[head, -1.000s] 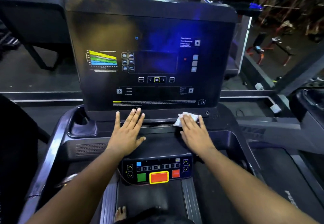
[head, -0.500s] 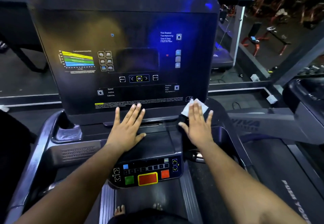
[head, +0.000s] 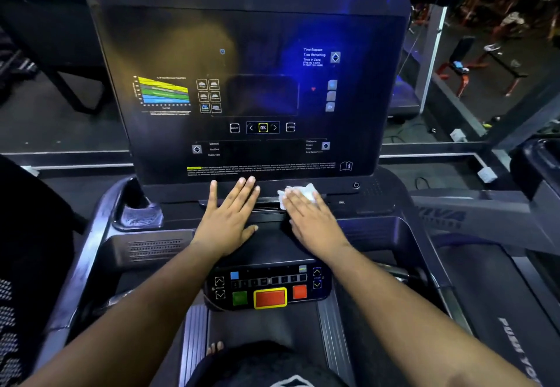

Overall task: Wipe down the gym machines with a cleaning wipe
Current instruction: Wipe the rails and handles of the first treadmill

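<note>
A dark treadmill console (head: 254,90) with printed buttons and a coloured chart fills the upper middle. Below it runs a ledge (head: 342,203). My right hand (head: 315,223) lies flat with straight fingers, pressing a crumpled white wipe (head: 300,191) onto the ledge just under the console's lower edge. The wipe shows beyond my fingertips. My left hand (head: 228,217) rests flat and spread on the ledge to the left, its fingertips touching the console's bottom edge. It holds nothing.
A control pad (head: 266,285) with green, red and yellow-framed buttons sits below my hands. A cup holder (head: 141,214) is at the left. Another treadmill's arm (head: 485,214) lies at the right. A toe (head: 215,347) shows on the belt.
My right hand has slid the wipe leftward along the ledge, from the console's lower right corner toward the middle. The left hand has stayed in place. The camera view shifted right.
</note>
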Demonstrator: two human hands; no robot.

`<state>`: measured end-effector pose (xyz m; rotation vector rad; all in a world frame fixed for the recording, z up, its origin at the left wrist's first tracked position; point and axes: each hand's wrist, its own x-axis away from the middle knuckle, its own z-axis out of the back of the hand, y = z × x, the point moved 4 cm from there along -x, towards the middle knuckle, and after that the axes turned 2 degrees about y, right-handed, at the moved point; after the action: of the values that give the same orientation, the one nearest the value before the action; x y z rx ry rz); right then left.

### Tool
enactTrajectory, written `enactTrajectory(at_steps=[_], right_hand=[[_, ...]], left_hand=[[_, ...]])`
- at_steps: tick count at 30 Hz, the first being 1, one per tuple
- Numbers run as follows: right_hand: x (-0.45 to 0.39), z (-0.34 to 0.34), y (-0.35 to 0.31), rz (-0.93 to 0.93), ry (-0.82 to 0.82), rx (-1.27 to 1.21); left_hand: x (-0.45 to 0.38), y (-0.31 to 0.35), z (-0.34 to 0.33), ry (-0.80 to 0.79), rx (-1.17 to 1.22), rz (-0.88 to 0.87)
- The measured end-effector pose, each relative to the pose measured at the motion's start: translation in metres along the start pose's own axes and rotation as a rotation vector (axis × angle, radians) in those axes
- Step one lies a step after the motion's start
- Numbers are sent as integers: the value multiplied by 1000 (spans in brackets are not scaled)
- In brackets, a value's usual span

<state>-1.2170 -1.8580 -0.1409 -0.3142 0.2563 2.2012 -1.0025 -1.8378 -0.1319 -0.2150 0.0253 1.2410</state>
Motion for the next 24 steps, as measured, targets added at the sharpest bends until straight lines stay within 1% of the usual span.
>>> enactTrajectory(at_steps=[2, 4, 7, 9, 11, 13, 15, 17, 20, 22, 24], right_hand=[[12, 4, 16, -61, 54, -57], [10, 6, 19, -105, 64, -99], [-11, 13, 10, -111, 83, -175], [-22, 24, 2, -99, 83, -234], [-21, 35, -5, -139, 93, -325], [-8, 46, -9, -232, 164, -418], [10, 53, -13, -323, 229, -487], [35, 63, -18, -412, 263, -513], [77, 86, -20, -547, 288, -498], [108, 105, -22, -619, 325, -465], [145, 127, -27, -708, 342, -463]], left_hand=[[2, 2, 0, -26, 16, 18], [2, 6, 4, -59, 31, 35], [0, 15, 12, -101, 65, 78], [0, 23, 21, -90, 141, 124], [1, 32, 30, -51, 278, 177], [5, 45, 38, -36, 475, 232], [10, 57, 41, -63, 796, 324], [15, 73, 48, -109, 1106, 370], [19, 102, 69, -155, 1340, 320], [24, 125, 84, -186, 1478, 256], [35, 152, 92, -234, 1569, 206]])
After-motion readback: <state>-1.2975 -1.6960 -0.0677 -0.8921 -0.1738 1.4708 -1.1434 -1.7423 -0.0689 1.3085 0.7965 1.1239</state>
